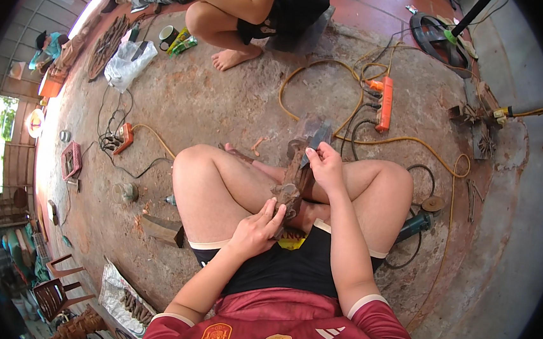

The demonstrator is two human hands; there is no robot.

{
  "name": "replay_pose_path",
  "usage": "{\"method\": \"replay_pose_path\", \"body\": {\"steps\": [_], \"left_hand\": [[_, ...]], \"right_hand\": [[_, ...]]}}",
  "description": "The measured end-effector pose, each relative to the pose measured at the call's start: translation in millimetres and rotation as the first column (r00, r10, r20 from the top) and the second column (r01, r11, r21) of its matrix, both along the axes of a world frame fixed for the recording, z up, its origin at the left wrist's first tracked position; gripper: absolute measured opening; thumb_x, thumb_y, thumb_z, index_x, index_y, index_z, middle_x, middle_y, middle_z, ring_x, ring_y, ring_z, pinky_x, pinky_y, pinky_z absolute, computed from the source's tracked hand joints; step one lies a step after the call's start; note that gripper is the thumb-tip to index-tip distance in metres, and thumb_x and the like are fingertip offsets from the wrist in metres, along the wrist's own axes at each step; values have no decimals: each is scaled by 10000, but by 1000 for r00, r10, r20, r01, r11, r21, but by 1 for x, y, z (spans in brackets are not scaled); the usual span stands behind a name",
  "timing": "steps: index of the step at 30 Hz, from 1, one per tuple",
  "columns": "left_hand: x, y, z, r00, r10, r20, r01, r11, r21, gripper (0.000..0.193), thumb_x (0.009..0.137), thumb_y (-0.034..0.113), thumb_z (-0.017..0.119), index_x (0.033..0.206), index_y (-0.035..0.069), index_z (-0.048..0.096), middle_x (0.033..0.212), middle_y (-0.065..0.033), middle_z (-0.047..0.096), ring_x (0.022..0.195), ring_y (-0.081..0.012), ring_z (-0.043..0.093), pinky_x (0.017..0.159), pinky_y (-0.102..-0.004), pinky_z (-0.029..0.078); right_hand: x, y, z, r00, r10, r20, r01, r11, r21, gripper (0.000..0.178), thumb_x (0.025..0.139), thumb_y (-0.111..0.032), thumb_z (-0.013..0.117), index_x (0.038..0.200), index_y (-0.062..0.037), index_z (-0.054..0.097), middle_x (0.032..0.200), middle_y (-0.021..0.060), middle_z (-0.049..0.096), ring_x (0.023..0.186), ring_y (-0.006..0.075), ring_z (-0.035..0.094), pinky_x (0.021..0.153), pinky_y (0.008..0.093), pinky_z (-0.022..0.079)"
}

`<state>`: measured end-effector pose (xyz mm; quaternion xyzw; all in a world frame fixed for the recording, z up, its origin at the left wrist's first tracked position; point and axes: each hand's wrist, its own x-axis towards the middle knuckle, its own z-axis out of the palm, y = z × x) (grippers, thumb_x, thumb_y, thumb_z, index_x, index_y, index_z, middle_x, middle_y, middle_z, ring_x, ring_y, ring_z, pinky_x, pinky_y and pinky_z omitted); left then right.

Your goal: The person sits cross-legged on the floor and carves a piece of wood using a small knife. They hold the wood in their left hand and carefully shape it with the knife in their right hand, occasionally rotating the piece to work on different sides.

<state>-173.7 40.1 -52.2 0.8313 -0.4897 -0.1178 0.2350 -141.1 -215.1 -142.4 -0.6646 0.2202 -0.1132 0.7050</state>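
Observation:
A brown carved wooden piece (288, 196) stands between my bent legs, its knobbly near end close to my lap. My left hand (258, 229) grips that near end, fingers laid along its side; the thumb is hidden. Higher up, my right hand (326, 167) is closed in a pinch on a flat dark-grey strip (319, 137), which looks like sandpaper or cloth. The strip lies against the far part of the wood, so that part is partly covered. Beyond it sits a greyish block (303, 129), whose kind I cannot make out.
An orange power strip (385, 103) with plugged-in cords lies ahead right; a second one (123, 139) is at left. A teal power tool (415, 225) rests beside my right knee. A curved wood offcut (162, 230) lies left of me. Another person (258, 9) squats ahead.

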Motion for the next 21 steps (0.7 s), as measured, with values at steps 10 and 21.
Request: {"method": "replay_pose_path", "body": {"steps": [10,21], "left_hand": [[-3,-1,-8,996,32,87,-28,999,-42,940,550,90,804,1426,3,475,1373,-334,528,1176,-367,643,843,-392,590],[-1,-1,-7,990,28,139,-19,998,-66,968,524,101,828,1414,-26,470,1376,-353,521,1091,-363,684,796,-387,594]], "right_hand": [[-2,-8,22,998,-56,-14,57,929,366,206,961,-144,681,798,-74,574,654,-23,566,533,55,500,473,219,376],[-23,9,30,988,-151,41,141,972,190,135,915,-62,713,834,-8,620,755,81,706,654,132,698,569,236,555]]}}
